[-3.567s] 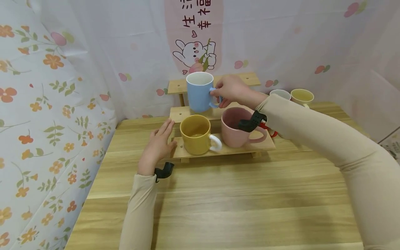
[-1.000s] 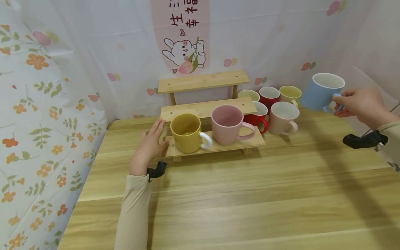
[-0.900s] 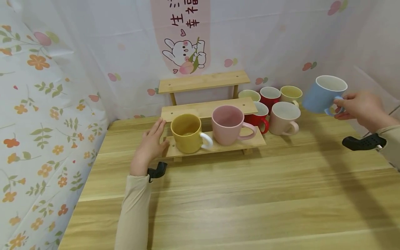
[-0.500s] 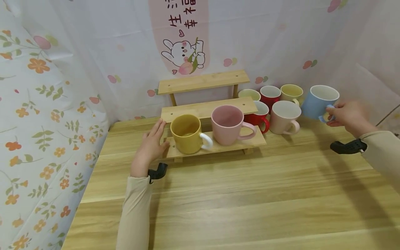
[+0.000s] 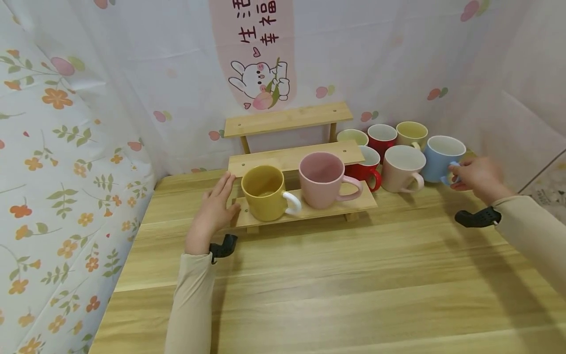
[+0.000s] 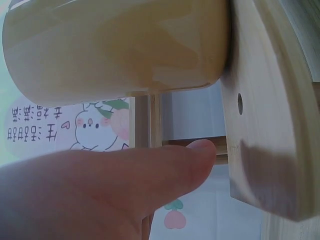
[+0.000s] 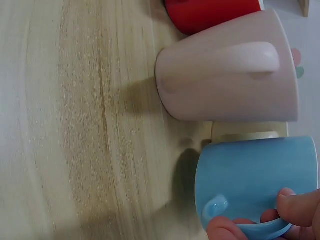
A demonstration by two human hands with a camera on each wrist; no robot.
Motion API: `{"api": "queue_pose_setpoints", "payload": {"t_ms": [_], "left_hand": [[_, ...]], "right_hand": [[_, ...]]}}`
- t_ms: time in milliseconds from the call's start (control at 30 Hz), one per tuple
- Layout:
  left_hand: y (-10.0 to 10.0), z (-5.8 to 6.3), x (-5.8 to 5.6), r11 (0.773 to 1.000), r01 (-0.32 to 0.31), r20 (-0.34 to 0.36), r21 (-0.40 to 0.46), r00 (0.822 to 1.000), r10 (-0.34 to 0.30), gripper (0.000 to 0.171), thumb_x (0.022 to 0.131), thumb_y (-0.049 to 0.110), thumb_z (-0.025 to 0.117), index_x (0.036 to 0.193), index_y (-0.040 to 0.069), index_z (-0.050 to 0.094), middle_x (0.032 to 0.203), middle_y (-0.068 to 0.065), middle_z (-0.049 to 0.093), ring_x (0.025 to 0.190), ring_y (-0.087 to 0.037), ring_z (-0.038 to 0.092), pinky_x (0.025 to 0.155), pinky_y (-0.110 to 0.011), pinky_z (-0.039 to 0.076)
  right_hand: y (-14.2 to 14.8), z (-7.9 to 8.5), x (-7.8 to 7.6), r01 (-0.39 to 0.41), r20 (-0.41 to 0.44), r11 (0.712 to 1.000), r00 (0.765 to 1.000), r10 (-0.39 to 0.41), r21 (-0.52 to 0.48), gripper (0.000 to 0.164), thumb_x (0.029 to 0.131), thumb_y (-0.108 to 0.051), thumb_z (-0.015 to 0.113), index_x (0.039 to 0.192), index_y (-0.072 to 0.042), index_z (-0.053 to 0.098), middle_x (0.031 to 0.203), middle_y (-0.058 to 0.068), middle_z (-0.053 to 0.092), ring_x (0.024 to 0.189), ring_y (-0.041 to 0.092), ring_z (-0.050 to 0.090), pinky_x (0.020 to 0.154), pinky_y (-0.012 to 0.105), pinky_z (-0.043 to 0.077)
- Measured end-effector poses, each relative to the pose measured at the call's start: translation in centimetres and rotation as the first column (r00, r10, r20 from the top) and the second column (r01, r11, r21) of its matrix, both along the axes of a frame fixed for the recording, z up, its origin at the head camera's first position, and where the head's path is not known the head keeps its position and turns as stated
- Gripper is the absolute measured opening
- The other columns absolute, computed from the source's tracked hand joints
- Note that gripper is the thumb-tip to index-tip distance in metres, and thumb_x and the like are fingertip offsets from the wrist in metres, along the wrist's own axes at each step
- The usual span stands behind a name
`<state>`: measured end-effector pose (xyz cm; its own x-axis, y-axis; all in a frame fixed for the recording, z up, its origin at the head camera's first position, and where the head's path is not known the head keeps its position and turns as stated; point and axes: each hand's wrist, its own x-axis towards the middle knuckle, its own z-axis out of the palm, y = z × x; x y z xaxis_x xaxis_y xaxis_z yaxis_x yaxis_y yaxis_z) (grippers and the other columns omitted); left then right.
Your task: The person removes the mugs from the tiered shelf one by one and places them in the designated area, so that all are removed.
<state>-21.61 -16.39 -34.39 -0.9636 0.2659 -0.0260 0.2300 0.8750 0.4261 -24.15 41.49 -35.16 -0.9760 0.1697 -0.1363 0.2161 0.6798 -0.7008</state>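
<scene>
My right hand (image 5: 479, 178) pinches the handle of a light blue mug (image 5: 443, 156) at the right end of a group of mugs. In the right wrist view, thumb and fingers wrap that handle, and the blue mug (image 7: 255, 175) sits beside a pale pink mug (image 7: 230, 70). My left hand (image 5: 213, 209) rests with extended fingers at the left end of a tiered wooden rack (image 5: 287, 120). On the rack's lowest tier stand a mustard mug (image 5: 264, 194) with a white handle and a pink mug (image 5: 322, 182). The left wrist view has the thumb (image 6: 185, 167) near the lowest board.
Right of the rack stand a red mug (image 5: 365, 167), a second red mug (image 5: 382, 140), a pale green mug (image 5: 353, 136) and a yellow mug (image 5: 412, 133). Behind them hangs a printed curtain (image 5: 177, 73). All stand on a wooden table (image 5: 309, 285).
My right hand has carried the blue mug from the rack over to the right, then down and left beside the other mugs. The left hand stays at the rack.
</scene>
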Motion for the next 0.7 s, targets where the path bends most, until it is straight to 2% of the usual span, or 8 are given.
{"api": "queue_pose_setpoints", "payload": {"t_ms": [167, 400, 600, 700], "left_hand": [[0.0, -0.1, 0.0, 1.0, 0.0, -0.002, 0.003, 1.0, 0.0, 0.076, 0.096, 0.018, 0.057, 0.154, 0.007, 0.01, 0.162, -0.012, 0.002, 0.142, -0.047, 0.015, 0.115, -0.059, 0.013], [0.0, -0.2, 0.0, 1.0, 0.01, -0.013, -0.004, 1.0, -0.01, 0.074, 0.096, 0.016, 0.056, 0.154, 0.005, 0.011, 0.162, -0.012, 0.003, 0.145, -0.039, 0.015, 0.114, -0.061, 0.013], [-0.1, -0.2, 0.0, 1.0, 0.008, -0.009, 0.006, 1.0, -0.008, 0.074, 0.096, 0.016, 0.056, 0.154, 0.006, 0.011, 0.162, -0.012, 0.002, 0.145, -0.04, 0.014, 0.114, -0.061, 0.013], [-0.1, -0.2, 0.0, 1.0, 0.011, -0.017, 0.008, 1.0, -0.011, 0.074, 0.096, 0.016, 0.057, 0.154, 0.005, 0.011, 0.162, -0.012, 0.003, 0.145, -0.039, 0.016, 0.114, -0.061, 0.013]], "right_hand": [[-0.6, -0.5, -0.4, -0.011, 0.009, 1.0, 1.0, 0.011, 0.021, 0.05, 0.1, -0.028, 0.043, 0.105, 0.021, 0.052, 0.064, -0.006, 0.063, 0.053, 0.002, 0.065, 0.054, 0.021, 0.054], [-1.4, -0.9, -0.6, -0.006, 0.011, 0.997, 1.0, 0.005, 0.082, 0.047, 0.1, -0.027, 0.043, 0.105, 0.019, 0.054, 0.067, -0.002, 0.064, 0.055, 0.008, 0.067, 0.056, 0.028, 0.056], [-1.9, -1.3, -0.7, -0.007, 0.024, 0.99, 1.0, 0.004, 0.139, 0.049, 0.1, -0.03, 0.044, 0.102, 0.016, 0.057, 0.064, -0.001, 0.067, 0.058, 0.015, 0.07, 0.053, 0.022, 0.044], [-2.0, -1.5, -0.8, -0.007, 0.021, 0.985, 1.0, 0.004, 0.171, 0.048, 0.099, -0.03, 0.044, 0.098, 0.015, 0.059, 0.06, 0.0, 0.068, 0.056, 0.014, 0.069, 0.054, 0.024, 0.043]]}}
